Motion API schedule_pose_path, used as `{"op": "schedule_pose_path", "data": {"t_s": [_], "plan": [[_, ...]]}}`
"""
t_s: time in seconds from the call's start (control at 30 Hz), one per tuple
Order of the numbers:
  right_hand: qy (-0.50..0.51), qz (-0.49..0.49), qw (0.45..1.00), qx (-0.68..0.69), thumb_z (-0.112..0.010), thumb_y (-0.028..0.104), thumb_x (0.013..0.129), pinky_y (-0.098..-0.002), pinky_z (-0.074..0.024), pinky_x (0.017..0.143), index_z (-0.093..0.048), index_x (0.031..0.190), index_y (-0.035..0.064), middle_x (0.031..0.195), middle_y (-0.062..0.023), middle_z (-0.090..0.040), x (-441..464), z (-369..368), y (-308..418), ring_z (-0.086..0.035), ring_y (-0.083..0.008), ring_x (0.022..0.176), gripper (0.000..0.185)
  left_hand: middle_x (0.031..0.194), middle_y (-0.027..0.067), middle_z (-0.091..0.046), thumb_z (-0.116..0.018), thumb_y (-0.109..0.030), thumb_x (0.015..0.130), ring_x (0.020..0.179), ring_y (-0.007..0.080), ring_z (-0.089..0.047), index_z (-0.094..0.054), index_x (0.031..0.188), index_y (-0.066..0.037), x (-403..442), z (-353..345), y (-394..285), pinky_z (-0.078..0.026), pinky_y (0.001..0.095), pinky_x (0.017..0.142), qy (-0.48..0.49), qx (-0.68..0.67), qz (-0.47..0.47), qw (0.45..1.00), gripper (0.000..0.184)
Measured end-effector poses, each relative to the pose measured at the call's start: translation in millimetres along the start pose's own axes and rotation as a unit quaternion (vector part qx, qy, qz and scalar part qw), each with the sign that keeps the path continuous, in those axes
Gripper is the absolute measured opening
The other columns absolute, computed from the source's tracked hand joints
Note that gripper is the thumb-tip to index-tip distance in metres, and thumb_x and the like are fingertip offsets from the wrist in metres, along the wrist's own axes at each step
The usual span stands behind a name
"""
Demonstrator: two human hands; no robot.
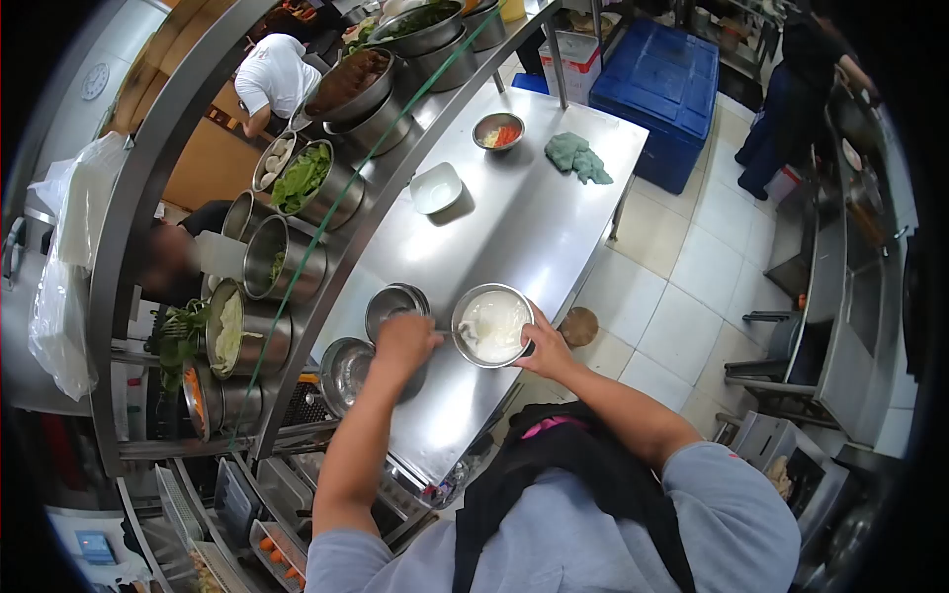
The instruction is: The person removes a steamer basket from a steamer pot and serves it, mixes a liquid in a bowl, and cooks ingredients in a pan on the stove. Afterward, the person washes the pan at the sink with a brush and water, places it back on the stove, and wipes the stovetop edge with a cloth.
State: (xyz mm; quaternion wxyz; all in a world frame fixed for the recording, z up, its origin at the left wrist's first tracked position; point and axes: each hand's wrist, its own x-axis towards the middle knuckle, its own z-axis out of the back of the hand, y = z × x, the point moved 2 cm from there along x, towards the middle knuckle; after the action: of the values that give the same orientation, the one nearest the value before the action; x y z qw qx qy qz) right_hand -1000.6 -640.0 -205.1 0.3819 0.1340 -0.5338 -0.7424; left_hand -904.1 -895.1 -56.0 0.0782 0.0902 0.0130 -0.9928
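The table [514, 222] is of smooth, glossy metal, the held bowl [483, 362] also of shiny metal, the cloth [576, 158] rough and matt.

Mid-frame, over table [534, 188], mixing bowl [461, 312]; just left, nested bowls [391, 306]. Upper centre, on table: dish [435, 186], vegetable bowl [479, 127], cloth [576, 158]. Upper left, pans [343, 198] on shelf [346, 252]; upper right, cooler [652, 79].

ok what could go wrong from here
The metal bowl is near the edge of the counter, so if the right hand slipped, the white mixture might spill. The left hand, close by the stacked bowls, could knock them.
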Motion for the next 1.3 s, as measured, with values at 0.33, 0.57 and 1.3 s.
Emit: {"op": "schedule_pose_path", "data": {"t_s": [0.33,0.57,1.3], "plan": [[-0.028,-0.015,0.997,-0.069,-0.092,0.025,0.062,-0.0460,-0.0535,0.092,-0.049,0.081,0.0075,0.159,-0.0214,-0.030,-3.0,-9.4,12.4,-0.056,-0.0445,0.123,0.050,0.078,0.0141,-0.069,-0.052,-0.015,0.091,0.070,0.0345,-0.071,-0.067,0.096,-0.006,-30.1,-22.8,-29.4,-0.055,0.0481,0.061,-0.030,0.019,0.018,0.999,0.018],[0.002,-0.067,0.995,-0.071,-0.093,0.026,0.060,-0.0471,-0.0542,0.090,-0.051,0.082,0.0080,0.159,-0.0220,-0.030,-3.7,-9.5,17.6,-0.055,-0.0472,0.123,0.051,0.084,0.0213,-0.071,-0.052,-0.012,0.090,0.078,0.0385,-0.072,-0.068,0.103,-0.003,-10.0,-46.8,-52.0,-0.057,0.0498,0.067,-0.002,0.001,0.083,0.997,0.022],[-0.288,-0.023,0.957,-0.012,-0.096,0.023,0.058,-0.0425,-0.0493,0.099,-0.055,0.075,0.0066,0.146,-0.0272,-0.045,-85.9,156.2,-47.9,-0.054,-0.0417,0.125,0.047,0.081,0.0233,-0.071,-0.052,-0.012,0.084,0.076,0.0436,-0.069,-0.056,0.137,-0.014,74.0,7.7,-245.5,-0.053,0.0540,0.065,0.035,-0.043,-0.068,0.996,0.053]]}}
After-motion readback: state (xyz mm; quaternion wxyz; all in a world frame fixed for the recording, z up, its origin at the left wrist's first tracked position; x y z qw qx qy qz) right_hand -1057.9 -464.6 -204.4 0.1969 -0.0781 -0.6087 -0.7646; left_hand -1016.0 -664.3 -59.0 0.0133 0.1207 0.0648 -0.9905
